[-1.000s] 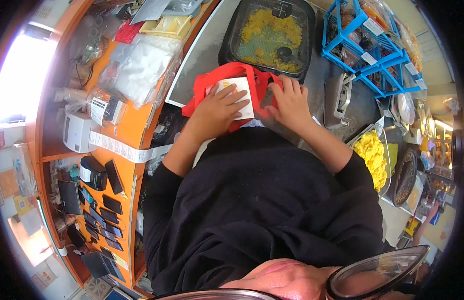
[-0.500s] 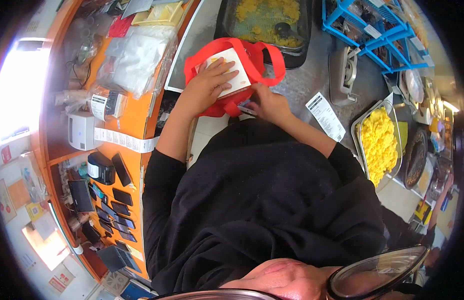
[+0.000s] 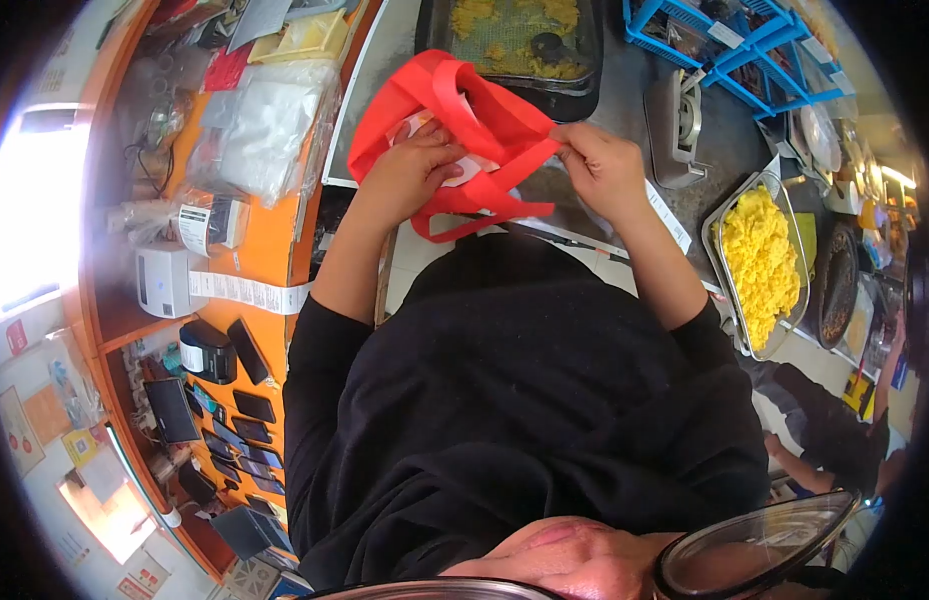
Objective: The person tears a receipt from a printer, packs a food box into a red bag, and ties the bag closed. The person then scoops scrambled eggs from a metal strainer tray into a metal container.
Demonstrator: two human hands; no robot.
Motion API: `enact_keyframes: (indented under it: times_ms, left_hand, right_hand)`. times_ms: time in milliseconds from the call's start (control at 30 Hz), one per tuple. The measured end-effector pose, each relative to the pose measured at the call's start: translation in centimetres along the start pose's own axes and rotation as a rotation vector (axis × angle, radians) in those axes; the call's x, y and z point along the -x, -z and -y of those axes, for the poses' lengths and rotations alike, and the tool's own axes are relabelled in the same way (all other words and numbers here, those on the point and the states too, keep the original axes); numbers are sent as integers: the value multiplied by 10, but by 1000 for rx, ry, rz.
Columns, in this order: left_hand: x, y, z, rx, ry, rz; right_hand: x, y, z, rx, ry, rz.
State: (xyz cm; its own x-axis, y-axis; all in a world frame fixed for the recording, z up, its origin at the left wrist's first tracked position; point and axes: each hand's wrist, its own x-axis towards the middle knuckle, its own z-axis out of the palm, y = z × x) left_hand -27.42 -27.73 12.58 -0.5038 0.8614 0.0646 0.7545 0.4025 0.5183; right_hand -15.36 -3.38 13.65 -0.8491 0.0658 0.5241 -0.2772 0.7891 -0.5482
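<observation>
A red cloth bag (image 3: 380, 120) with loop handles lies at the near edge of the metal counter, partly around a white box (image 3: 475, 163). My left hand (image 3: 415, 175) rests on top of the box, fingers spread and slightly bent across it. Much of the box is hidden by that hand and the red cloth. My right hand (image 3: 600, 170) is closed, pinching the right edge of the bag between thumb and fingers and stretching the cloth sideways.
Beyond the bag stands a dark tray (image 3: 510, 80) with yellow food remnants. A tape dispenser (image 3: 677, 135), a blue rack (image 3: 735, 45) and a glass dish of yellow food (image 3: 760, 265) are at right. An orange counter (image 3: 270, 345) holds several phones at left. A co-worker (image 3: 835, 420) is at lower right.
My right hand has moved right and slightly up, drawing the bag's edge outward. The bag has opened out sideways, and red cloth covers more of the box. My left hand stays on the box.
</observation>
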Motion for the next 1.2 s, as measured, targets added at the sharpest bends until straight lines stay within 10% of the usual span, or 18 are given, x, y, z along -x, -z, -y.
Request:
enact_keyframes:
  times_ms: [200, 433, 733, 1033, 1200]
  left_hand:
    - [33, 51, -20, 96, -130, -60]
    - [76, 12, -19, -629, -286, -126]
    - [59, -1, -27, -363, -400, -208]
    - [44, 96, -82, 347, -72, -751]
    - [0, 148, -113, -77, -81, -812]
  right_hand:
    - [-16, 12, 20, -157, -348, 134]
    - [-31, 15, 35, 1, 164, 38]
    - [-82, 9, 2, 752, 469, 418]
    - [-161, 43, 37, -993, -133, 603]
    - [-142, 46, 123, -536, 161, 617]
